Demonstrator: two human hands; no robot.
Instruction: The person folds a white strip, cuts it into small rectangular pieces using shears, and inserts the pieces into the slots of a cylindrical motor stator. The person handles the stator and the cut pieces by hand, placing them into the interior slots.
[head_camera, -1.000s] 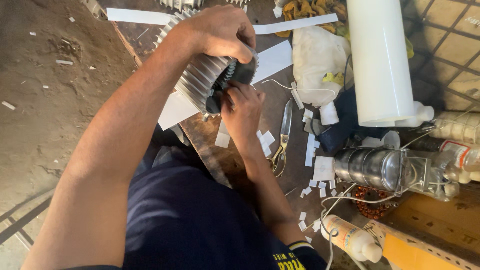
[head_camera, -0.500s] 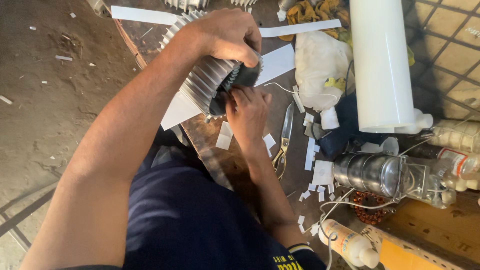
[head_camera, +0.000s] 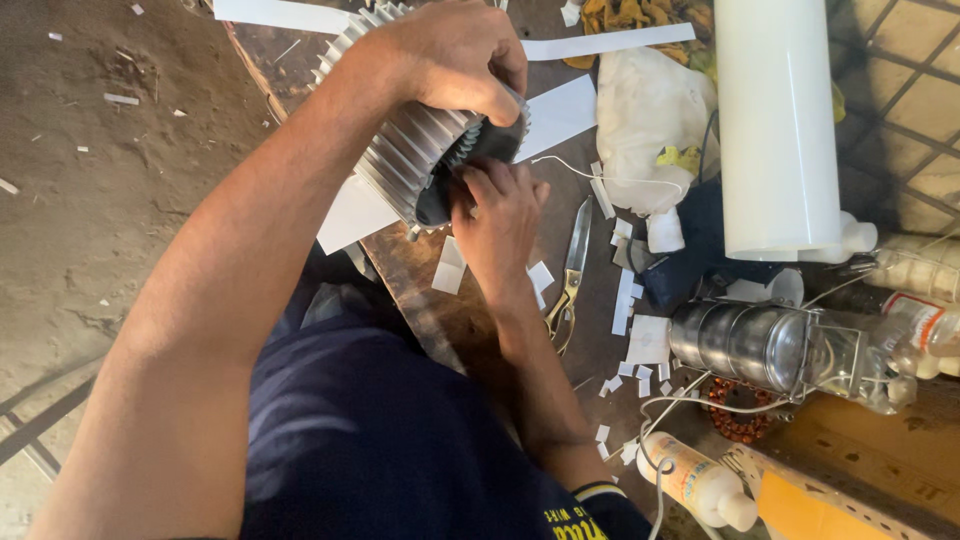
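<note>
Motor (head_camera: 415, 165): ribbed metal casing, tilted, held up over bench edge (head_camera: 400, 265).
L hand (head_camera: 450, 55): clamped round casing top.
R hand (head_camera: 500, 215): fingers pressed into open dark end.
Handling: prob heavy, stiff; fins give grip, hold by body.
Scissors (head_camera: 572, 265): just beside R wrist.

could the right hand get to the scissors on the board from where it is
Probably yes. The right hand has its fingers at the open end of the finned metal housing, and the scissors lie just beside its wrist on the board with only paper scraps around, nothing covering them.
</note>
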